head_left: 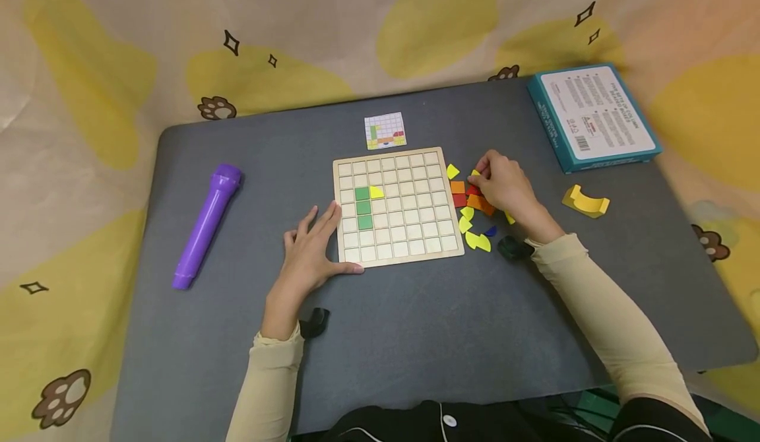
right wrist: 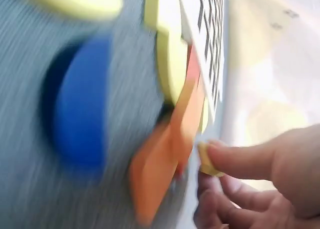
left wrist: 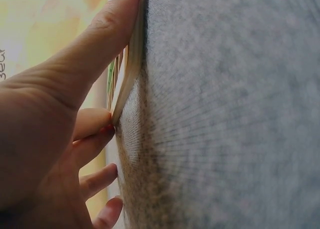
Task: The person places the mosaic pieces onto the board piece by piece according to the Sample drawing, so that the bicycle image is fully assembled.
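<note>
A wooden grid board [head_left: 392, 254] lies on the table, with green square tiles [head_left: 363, 207] in one column and a yellow quarter-round tile [head_left: 377, 192] beside the top one. At its near left corner my left hand [head_left: 305, 257] rests with spread fingers, thumb along the near edge and a fingertip touching the left edge. My right hand [head_left: 507, 185] pinches a small yellow tile [right wrist: 209, 161] between thumb and finger, just above the loose tiles right of the board. Among these are orange tiles [right wrist: 155, 164], a red tile [head_left: 460, 200], yellow tiles [head_left: 478, 241] and a blue half-round tile [right wrist: 85, 106].
A pattern card [head_left: 386, 130] lies behind the board. To the left is a purple toy microphone [head_left: 208, 227]. At the right stand a teal box [head_left: 600, 117] and a yellow arched block [head_left: 586, 201]. A patterned cloth [head_left: 356, 33] hangs behind the grey table [head_left: 415, 330].
</note>
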The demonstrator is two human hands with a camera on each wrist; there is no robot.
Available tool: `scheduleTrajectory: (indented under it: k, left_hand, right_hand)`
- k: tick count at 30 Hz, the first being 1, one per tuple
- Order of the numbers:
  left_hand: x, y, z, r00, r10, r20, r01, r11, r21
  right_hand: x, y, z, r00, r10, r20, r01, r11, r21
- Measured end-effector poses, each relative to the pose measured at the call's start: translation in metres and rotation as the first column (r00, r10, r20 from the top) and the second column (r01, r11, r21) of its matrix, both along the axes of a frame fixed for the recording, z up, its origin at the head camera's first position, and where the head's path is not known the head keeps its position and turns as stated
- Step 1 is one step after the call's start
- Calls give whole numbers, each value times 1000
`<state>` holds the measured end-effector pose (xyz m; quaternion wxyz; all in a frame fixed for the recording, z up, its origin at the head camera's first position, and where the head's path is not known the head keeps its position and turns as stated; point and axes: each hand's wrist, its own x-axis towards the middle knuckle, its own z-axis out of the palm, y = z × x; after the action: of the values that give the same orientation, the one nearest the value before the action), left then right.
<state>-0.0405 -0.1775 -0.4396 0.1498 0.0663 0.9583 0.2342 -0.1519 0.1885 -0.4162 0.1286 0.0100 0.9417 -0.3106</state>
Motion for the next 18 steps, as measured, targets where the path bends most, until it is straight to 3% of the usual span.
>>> scheduleTrajectory:
  k: [4,8,14,18]
  left_hand:
    - [0,0,1,1000,1,-2,-1,1000,4]
    - [0,0,1,1000,4,-3,-4,1000,6]
    - [-1,1,0,1000,16,4,-16,1000,7]
    - [-1,1,1,1000,17,4,-17,1000,2]
  right_hand:
    - [1,-28,-1,991,39,-127,-45,998,-52]
    - [3,-63,-2,967,164,-195,-188,976,-113]
    - [16,-120,-3,913,366,-180,-395,904,-162]
    - [28,-151,-1,881,445,-160,-469,863,-185]
